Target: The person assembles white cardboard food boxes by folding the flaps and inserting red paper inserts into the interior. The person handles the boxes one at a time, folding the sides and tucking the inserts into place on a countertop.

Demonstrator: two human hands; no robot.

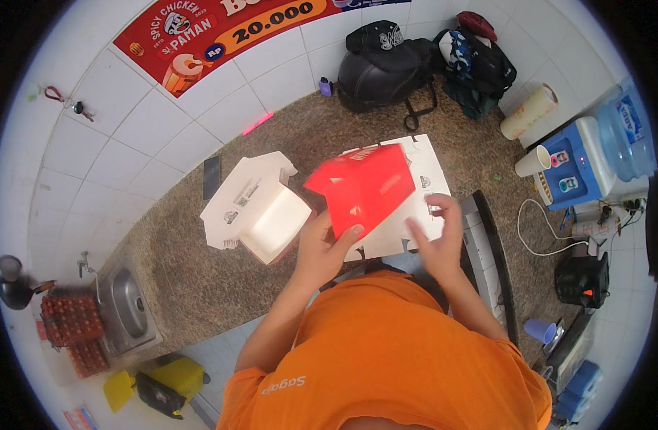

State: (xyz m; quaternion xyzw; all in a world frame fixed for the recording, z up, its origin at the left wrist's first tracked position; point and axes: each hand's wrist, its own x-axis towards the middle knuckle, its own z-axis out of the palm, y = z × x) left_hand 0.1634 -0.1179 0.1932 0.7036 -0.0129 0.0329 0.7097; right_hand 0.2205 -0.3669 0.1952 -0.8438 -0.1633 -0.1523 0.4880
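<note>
Carton (375, 188), red-faced and with its panels angled, is held up over a flat white carton blank (430, 172) at the near edge of the speckled countertop (193, 272). Left hand (320, 249) is clamped on its lower left edge, thumb on the red face. Right hand (441, 240) is apart from the left, thumb and fingers spread, just beside the carton's right side; blur leaves contact uncertain. To the left stands an open box (275, 223), pale inside, its lid panel laid back.

Handling, judged: step in hand looks like folding. Keep the left grip firm but light so the board does not dent; bend along the scored creases only; square the corners before seating any tab; use the free right thumb to press each flap.

Markings: carton carries pale lettering along its top edge, smeared by motion. Open box's lid panel shows a dark round emblem and a small square printed block; the blank has similar dark print at its right. Wall banner (221, 44), red, bears a mascot emblem, pale lettering and large numerals on an orange oval. Orange shirt (372, 344): pale chest lettering. Black cap (375, 37): pale script.
</note>
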